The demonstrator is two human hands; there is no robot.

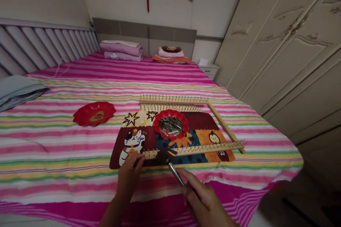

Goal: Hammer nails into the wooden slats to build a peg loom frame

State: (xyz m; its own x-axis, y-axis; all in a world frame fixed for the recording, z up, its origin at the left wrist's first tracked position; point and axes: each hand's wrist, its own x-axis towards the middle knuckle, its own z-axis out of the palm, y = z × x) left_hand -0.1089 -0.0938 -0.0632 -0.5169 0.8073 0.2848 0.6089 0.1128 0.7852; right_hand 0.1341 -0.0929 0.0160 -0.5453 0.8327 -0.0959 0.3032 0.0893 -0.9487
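My right hand (pixel 199 198) is wrapped round the metal handle of a hammer (pixel 174 172). Its dark head hangs over the left part of the front wooden bar. My left hand (pixel 131 166) is closed in a pinch at the left end of that bar; whatever lies between the fingertips is too small to make out. The bar belongs to a wooden frame (pixel 223 122) with rows of upright nails along its front and back. Inside the frame, a red scalloped dish (pixel 157 130) holds many loose nails (pixel 170 125). A patterned mat (pixel 209 122) with a cat picture lies under them.
A second red dish (pixel 94 113) lies to the left on the striped bedspread (pixel 53 149). Grey folded cloth (pixel 18 90) is at the far left. Folded purple bedding (pixel 122 50) and a smaller pile (pixel 171 55) sit by the headboard. Wardrobes (pixel 287 42) stand to the right.
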